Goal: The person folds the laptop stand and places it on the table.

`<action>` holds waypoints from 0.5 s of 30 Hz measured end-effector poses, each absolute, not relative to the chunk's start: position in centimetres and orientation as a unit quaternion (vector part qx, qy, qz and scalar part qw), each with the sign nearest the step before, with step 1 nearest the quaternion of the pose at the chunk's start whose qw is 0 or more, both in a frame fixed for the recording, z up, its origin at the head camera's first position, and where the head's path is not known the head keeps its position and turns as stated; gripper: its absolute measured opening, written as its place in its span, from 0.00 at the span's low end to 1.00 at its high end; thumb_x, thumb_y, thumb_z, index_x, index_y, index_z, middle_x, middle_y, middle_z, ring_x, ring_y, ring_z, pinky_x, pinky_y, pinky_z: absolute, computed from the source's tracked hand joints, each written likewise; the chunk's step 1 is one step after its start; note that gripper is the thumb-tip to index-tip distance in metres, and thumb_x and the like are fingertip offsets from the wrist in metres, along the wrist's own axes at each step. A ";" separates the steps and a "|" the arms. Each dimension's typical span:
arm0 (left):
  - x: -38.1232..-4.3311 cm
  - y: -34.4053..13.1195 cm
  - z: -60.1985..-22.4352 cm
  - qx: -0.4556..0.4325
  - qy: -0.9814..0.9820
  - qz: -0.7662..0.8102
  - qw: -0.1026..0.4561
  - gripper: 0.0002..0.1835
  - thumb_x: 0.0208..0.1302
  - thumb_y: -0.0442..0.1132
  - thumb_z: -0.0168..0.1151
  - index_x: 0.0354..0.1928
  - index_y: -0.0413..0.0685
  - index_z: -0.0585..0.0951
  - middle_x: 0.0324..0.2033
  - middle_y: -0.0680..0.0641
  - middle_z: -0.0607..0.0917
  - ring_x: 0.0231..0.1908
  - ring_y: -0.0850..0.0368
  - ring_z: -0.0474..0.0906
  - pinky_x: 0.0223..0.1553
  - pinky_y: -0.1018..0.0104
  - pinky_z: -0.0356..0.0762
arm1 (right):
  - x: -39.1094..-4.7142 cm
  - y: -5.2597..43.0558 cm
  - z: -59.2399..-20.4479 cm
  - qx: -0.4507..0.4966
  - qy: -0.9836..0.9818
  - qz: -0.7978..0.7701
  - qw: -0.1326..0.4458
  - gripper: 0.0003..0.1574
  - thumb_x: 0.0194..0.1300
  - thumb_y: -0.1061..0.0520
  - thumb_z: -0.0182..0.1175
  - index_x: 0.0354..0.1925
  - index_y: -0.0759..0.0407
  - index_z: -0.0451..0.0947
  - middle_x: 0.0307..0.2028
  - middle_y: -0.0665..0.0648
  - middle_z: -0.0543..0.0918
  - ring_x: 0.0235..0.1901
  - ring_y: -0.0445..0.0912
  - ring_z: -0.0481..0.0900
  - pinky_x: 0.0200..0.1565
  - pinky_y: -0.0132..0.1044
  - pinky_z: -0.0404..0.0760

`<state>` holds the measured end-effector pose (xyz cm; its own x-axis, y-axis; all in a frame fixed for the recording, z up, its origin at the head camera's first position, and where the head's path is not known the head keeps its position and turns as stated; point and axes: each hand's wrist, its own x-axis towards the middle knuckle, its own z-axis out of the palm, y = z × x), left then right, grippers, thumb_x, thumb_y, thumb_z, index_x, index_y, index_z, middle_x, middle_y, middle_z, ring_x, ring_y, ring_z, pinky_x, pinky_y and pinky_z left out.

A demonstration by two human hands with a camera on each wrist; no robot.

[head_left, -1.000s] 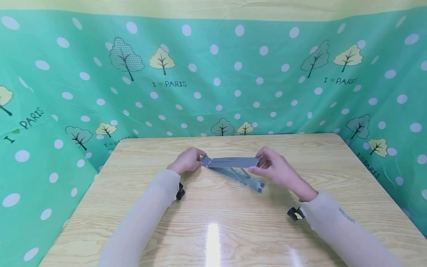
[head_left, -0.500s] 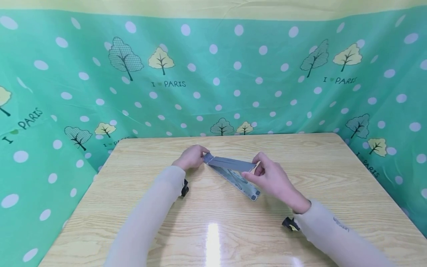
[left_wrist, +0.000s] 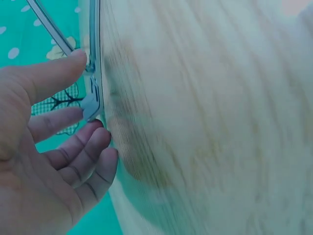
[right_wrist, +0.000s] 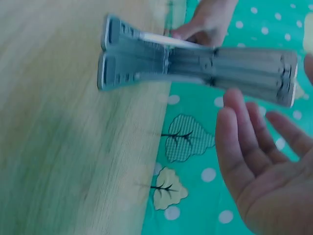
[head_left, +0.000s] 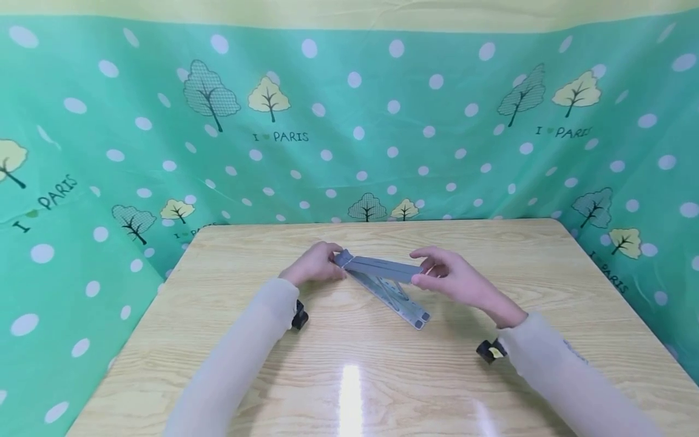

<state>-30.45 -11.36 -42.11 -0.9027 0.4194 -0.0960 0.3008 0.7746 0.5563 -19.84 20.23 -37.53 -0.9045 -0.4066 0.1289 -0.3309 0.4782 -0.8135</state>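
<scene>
A grey metal folding laptop stand (head_left: 382, 268) is partly unfolded above the middle of the table. Its flat upper part is raised over slim lower legs, which end in dark pads. My left hand (head_left: 318, 263) pinches the hinge end; in the left wrist view its thumb and index finger lie on either side of the hinge (left_wrist: 91, 105). At the free end of the upper part is my right hand (head_left: 455, 277), thumb below and fingers spread. The right wrist view shows its relaxed fingers (right_wrist: 239, 139) close beside the stand's edge; whether they touch is unclear.
Light wood covers the table (head_left: 262, 376), with a bright reflection near its front. Behind it and at the sides hangs a green dotted curtain (head_left: 306, 170) printed with trees. A black camera (head_left: 299, 317) is strapped to the left wrist, another (head_left: 490, 350) to the right.
The stand's upper part first tipped down at its free end, then rose slightly. My right hand moved down-left, then back right, its fingers now spread wider. The left hand stayed at the hinge.
</scene>
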 end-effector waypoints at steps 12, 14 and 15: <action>-30.2 -10.7 -42.5 0.173 0.942 0.273 0.087 0.35 0.51 0.46 0.74 0.60 0.41 0.75 0.39 0.46 0.81 0.36 0.55 0.76 0.38 0.64 0.76 | -21.3 20.7 -37.7 -0.246 0.839 -0.474 0.102 0.25 0.62 0.50 0.65 0.55 0.59 0.77 0.38 0.57 0.82 0.32 0.52 0.78 0.33 0.39 0.79; -30.3 -10.7 -42.4 0.170 0.941 0.277 0.089 0.35 0.51 0.46 0.74 0.61 0.42 0.74 0.38 0.46 0.81 0.36 0.55 0.76 0.38 0.64 0.75 | -21.3 20.7 -37.8 -0.249 0.837 -0.477 0.096 0.25 0.62 0.51 0.65 0.55 0.59 0.78 0.38 0.57 0.82 0.32 0.52 0.78 0.32 0.38 0.79; -30.4 -10.7 -42.4 0.168 0.941 0.279 0.090 0.35 0.51 0.46 0.74 0.61 0.43 0.74 0.38 0.46 0.81 0.36 0.55 0.75 0.37 0.64 0.75 | -21.2 20.6 -37.9 -0.251 0.837 -0.477 0.092 0.24 0.62 0.51 0.65 0.54 0.59 0.78 0.37 0.57 0.82 0.32 0.51 0.78 0.32 0.36 0.78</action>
